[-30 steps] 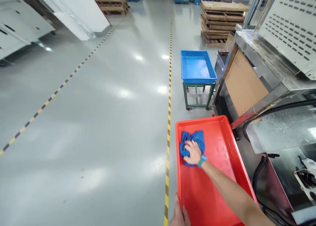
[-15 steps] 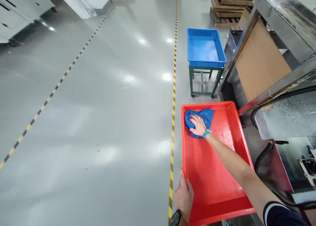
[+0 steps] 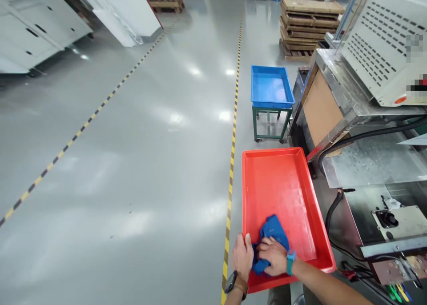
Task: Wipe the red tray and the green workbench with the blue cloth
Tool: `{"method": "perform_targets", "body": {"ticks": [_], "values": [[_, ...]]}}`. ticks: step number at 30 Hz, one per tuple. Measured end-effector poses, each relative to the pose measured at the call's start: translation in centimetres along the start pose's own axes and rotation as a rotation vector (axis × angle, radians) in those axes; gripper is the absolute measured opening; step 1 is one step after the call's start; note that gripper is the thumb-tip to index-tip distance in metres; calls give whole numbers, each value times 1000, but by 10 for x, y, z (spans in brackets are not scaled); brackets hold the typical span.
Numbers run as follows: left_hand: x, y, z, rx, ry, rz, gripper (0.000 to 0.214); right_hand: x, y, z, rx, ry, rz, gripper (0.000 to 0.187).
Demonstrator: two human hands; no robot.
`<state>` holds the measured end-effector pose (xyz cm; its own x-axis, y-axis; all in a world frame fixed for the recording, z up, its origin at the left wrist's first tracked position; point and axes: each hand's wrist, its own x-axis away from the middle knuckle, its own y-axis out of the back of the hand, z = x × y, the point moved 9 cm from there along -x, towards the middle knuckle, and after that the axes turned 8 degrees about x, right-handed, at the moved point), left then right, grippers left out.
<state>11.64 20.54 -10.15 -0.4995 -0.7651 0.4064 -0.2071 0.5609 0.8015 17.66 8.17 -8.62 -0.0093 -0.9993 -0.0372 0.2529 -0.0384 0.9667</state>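
A red tray (image 3: 283, 185) lies in front of me, long side running away. My right hand (image 3: 274, 256), with a teal wristband, presses a crumpled blue cloth (image 3: 271, 234) onto the tray's near left corner, fingers closed over it. My left hand (image 3: 242, 256), with a dark watch on the wrist, grips the tray's near left rim, thumb over the edge.
A blue tray (image 3: 271, 85) sits on a green wheeled stand farther ahead. A metal machine (image 3: 367, 131) with black hoses runs along the right side. A yellow-black floor line (image 3: 231, 162) passes just left of the red tray. Stacked wooden pallets (image 3: 307, 25) stand at the back.
My right hand has dragged the blue cloth from the tray's far left corner back to its near left corner. My left hand stays on the near left rim.
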Motion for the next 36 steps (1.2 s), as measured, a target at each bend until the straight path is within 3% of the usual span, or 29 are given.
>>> {"method": "perform_targets", "body": {"ticks": [2, 4, 7, 9, 11, 13, 16, 17, 18, 20, 21, 23, 25, 26, 27, 28, 30, 34, 36], "values": [[1, 1, 0, -50, -4, 11, 33, -35, 4, -34, -137, 7, 86, 44], [1, 3, -1, -89, -9, 23, 33, -83, 16, -97, -181, -122, 110, 55], [1, 4, -3, -150, -6, 31, 33, -155, 32, -193, -203, -325, 24, 70], [0, 4, -4, -198, 1, 30, 32, -177, 34, -228, -200, -504, -63, 74], [1, 3, -4, -225, 14, 31, 31, -168, 28, -207, -184, -550, -105, 76], [2, 3, -5, -215, 34, 37, 33, -130, 13, -147, -183, -467, -87, 79], [3, 2, -7, -174, 48, 58, 35, -47, -20, -60, -240, -173, 29, 73], [3, 3, -8, -174, 50, 62, 35, -22, -29, -47, -254, -42, 85, 71], [3, 3, -8, -184, 53, 65, 35, -3, -33, -53, -257, 10, 125, 69], [2, 3, -6, -226, 63, 70, 34, 7, -26, -116, -228, -122, 134, 67], [1, 3, -5, -247, 65, 73, 33, 1, -16, -166, -198, -300, 101, 67], [1, 2, -4, -274, 62, 80, 32, -25, 12, -256, -112, -651, -26, 68], [0, 0, -2, -287, 58, 83, 31, -59, 30, -306, -60, -945, -145, 69], [0, -1, -1, -293, 59, 85, 31, -84, 32, -305, -70, -938, -166, 68], [0, -2, 0, -300, 61, 85, 31, -115, 28, -287, -106, -796, -154, 68], [0, -3, 2, -307, 61, 84, 32, -139, 23, -258, -147, -637, -144, 69], [0, -6, 3, -318, 54, 72, 32, -152, 12, -192, -213, -441, -150, 69], [0, -9, 6, -338, 30, 22, 35, -90, -18, -73, -312, -135, -63, 64], [0, -10, 4, -325, 2, 8, 36, -59, -27, -50, -346, -64, -37, 60]]}}
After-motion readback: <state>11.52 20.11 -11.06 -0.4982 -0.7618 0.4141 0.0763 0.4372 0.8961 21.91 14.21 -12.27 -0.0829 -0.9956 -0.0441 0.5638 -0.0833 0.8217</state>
